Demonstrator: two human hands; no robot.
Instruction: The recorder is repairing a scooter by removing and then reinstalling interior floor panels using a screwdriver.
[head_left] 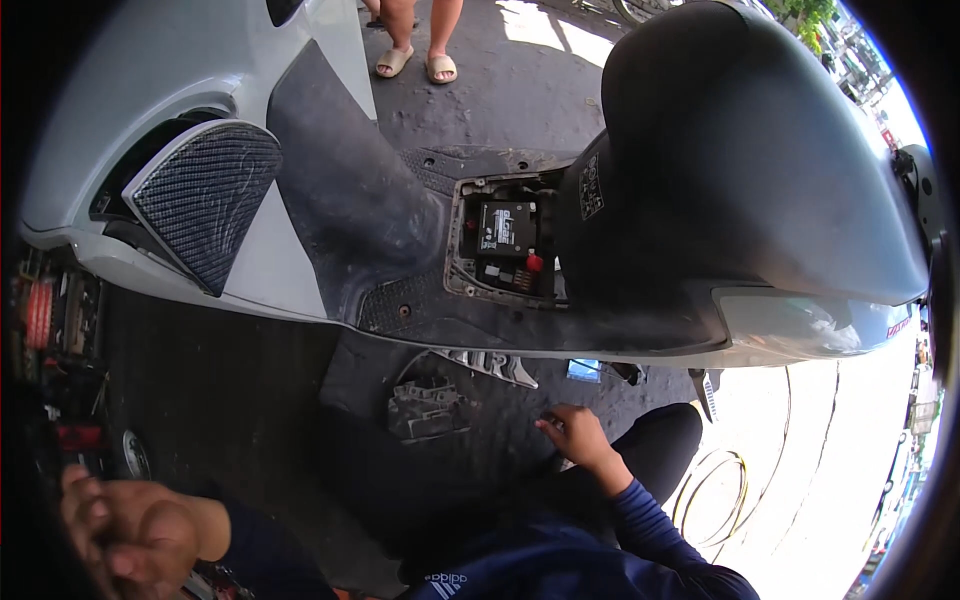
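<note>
Currently left hand low at the frame's corner, fingers loosely curled, holding nothing visible. Grey cover panel already off, lying on the ground. Battery still seated in the open floorboard bay. Right hand down near the ground, fingers together, empty.

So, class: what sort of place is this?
Probably a street-side scooter repair spot: a scooter with its floor panel off, exposing the battery, on stained concrete ground, with tools at the left edge.
</note>
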